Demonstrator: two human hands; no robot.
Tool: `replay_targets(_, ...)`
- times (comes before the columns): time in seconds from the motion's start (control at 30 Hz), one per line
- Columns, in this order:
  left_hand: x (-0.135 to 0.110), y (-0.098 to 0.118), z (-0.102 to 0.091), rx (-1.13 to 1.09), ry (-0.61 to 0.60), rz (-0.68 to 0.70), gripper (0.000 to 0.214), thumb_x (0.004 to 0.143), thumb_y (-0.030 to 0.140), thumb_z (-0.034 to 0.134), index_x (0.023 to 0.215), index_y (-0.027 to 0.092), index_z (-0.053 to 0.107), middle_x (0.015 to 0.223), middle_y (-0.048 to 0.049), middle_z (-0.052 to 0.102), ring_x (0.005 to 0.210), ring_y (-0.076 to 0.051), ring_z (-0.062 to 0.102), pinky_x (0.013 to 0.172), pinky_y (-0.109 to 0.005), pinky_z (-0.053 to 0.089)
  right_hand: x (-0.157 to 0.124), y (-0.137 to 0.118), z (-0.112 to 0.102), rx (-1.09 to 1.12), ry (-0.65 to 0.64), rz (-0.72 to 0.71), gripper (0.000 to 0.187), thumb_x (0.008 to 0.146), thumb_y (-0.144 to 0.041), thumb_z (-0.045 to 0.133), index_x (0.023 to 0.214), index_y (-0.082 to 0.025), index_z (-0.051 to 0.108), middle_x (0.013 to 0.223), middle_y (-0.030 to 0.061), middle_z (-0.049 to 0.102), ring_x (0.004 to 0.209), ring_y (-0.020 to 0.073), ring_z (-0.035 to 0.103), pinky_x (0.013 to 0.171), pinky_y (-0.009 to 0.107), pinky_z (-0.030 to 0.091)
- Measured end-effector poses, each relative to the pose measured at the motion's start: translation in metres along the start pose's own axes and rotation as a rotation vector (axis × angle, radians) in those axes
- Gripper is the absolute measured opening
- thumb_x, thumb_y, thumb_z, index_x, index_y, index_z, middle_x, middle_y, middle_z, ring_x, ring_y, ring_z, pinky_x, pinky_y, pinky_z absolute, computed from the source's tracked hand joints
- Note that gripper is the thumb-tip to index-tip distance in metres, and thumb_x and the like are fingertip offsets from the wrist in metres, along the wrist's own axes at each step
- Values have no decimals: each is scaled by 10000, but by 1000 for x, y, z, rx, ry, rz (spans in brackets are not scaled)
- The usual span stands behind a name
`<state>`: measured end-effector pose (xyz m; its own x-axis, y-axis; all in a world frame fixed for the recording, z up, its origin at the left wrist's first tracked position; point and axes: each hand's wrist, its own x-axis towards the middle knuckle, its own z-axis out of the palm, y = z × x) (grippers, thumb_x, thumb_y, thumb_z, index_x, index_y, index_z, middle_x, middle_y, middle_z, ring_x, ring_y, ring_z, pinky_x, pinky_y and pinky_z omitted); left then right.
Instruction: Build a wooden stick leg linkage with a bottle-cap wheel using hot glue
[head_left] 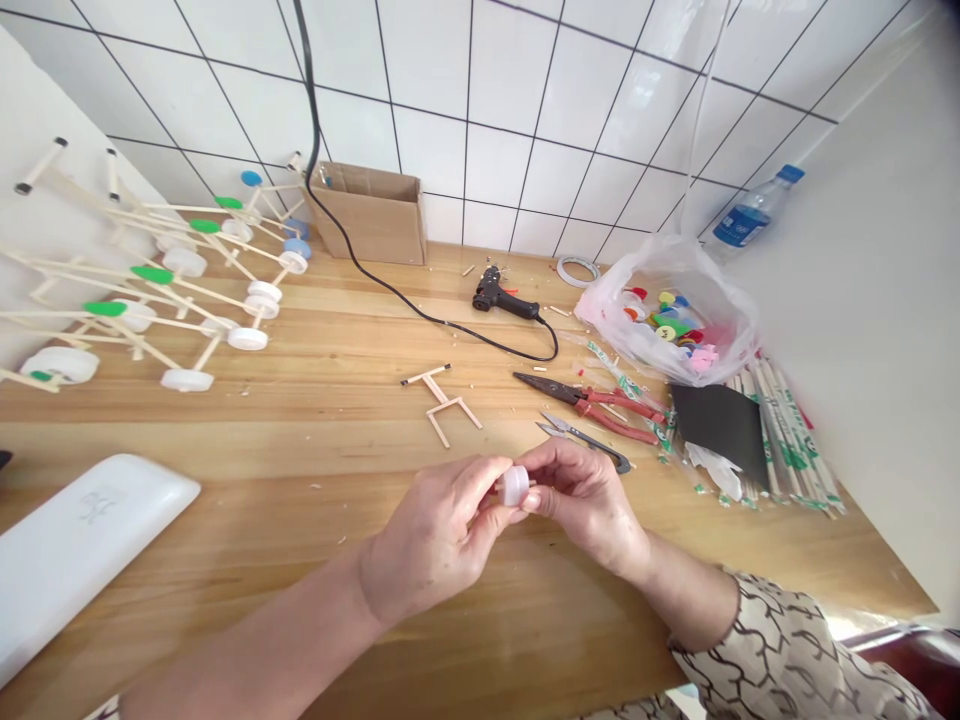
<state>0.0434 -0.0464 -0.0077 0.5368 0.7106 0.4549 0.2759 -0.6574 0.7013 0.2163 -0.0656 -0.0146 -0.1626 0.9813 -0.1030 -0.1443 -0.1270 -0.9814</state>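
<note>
Between my two hands is a white bottle cap (515, 486), held above the near part of the wooden table. My left hand (442, 525) pinches it from the left, and a thin stick seems to poke out on that side. From the right, the thumb and fingertips of my right hand (589, 500) press on the cap. Just beyond my hands lies a small frame of glued wooden sticks (444, 402) with a black-tipped crosspiece. Thread snips (585, 440) and red-handled pliers (592, 400) rest beyond my right hand.
Several stick-and-cap models (217, 290) stand at the left. A black glue gun (504, 295), its cord crossing the table, lies near a cardboard box (375, 215). At right are a plastic bag of caps (720, 290), wrapped chopsticks (795, 440) and a water bottle (754, 215). A white case (90, 550) lies left.
</note>
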Motion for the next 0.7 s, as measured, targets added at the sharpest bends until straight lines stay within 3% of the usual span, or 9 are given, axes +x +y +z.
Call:
replay_targets(0.17,-1,0,2,-2,64,-11,166,841,131,576,996,174,534,741,12,649,617,-93,585,597,-183,476,1,0,3,123,-22,-20,199,663,-251,798,779,-183,651,710,-1,721,618,130,673,607,249,554)
replay_targets(0.37,0,0,5,14,96,-61,128,827,168,597,950,165,563,708,3,666,596,-106,610,581,-190,494,1,-2,5,134,-30,-28,190,697,-286,774,792,-190,641,699,4,720,648,148,689,628,265,562)
replay_targets(0.7,1,-3,3,34,18,-186,190,847,255,594,1022,188,558,807,-16,704,645,-131,654,612,-226,533,4,-7,3,41,-18,8,251,720,-348,753,838,-163,632,716,16,691,608,118,622,549,232,513)
